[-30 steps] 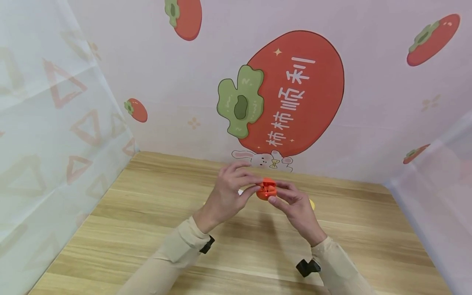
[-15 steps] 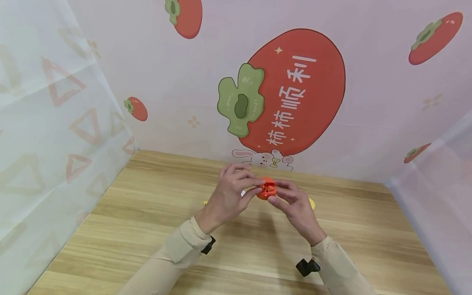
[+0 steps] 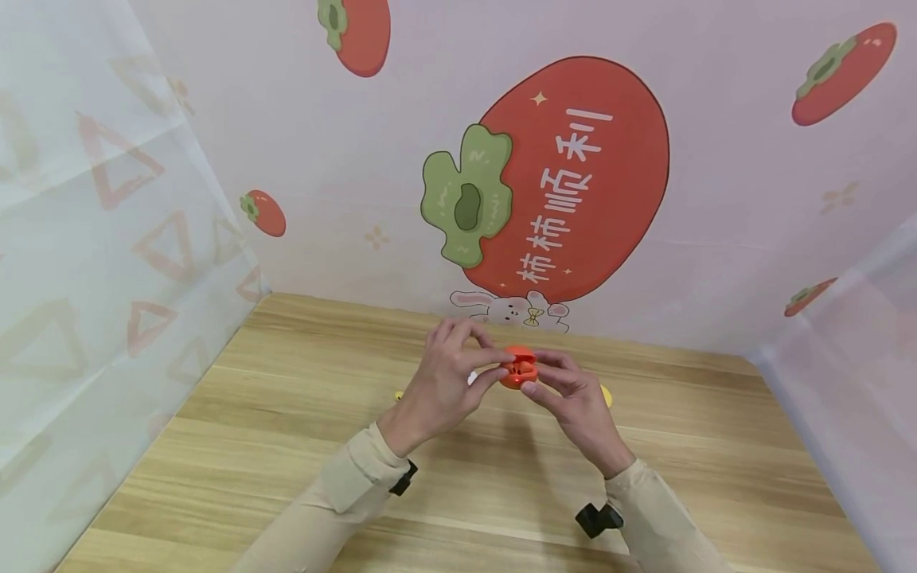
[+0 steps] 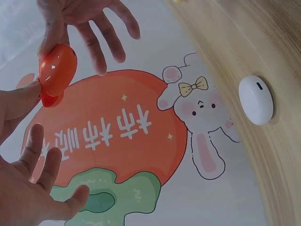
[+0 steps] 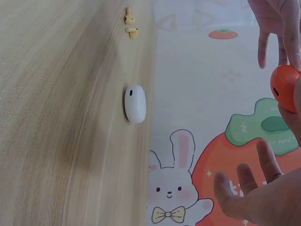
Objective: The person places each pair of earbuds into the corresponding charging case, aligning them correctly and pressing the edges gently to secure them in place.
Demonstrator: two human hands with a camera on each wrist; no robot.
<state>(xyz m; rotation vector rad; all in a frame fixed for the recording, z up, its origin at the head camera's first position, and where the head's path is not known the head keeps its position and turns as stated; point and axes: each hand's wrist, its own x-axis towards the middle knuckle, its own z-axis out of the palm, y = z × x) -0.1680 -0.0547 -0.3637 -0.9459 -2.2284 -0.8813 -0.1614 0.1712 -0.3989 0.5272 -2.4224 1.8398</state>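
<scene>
An orange earbud case (image 3: 519, 380) is held above the table with its lid raised. Inside, an orange earbud (image 3: 527, 368) shows at the right, beside small dark spots. My right hand (image 3: 583, 406) grips the case from the right, thumb at the front and fingers behind. My left hand (image 3: 444, 378) has thumb and index fingertips pinched at the case's left side; I cannot tell whether an earbud is between them. In the left wrist view, the closed end of the case (image 4: 60, 69) faces the camera. The right wrist view shows a dark slot on the case (image 5: 282, 84).
On the wooden table (image 3: 458, 509) a white earbud case (image 4: 256, 100) lies behind my left hand. Two yellow earbuds (image 5: 130, 20) lie further left. A yellow rounded thing (image 3: 606, 395) is partly hidden behind my right hand. A printed cloth wall (image 3: 344, 159) stands behind.
My left thumb and index finger shift slightly rightward along the case, and the other fingers lift and bend. The right hand keeps its grip; the case barely moves.
</scene>
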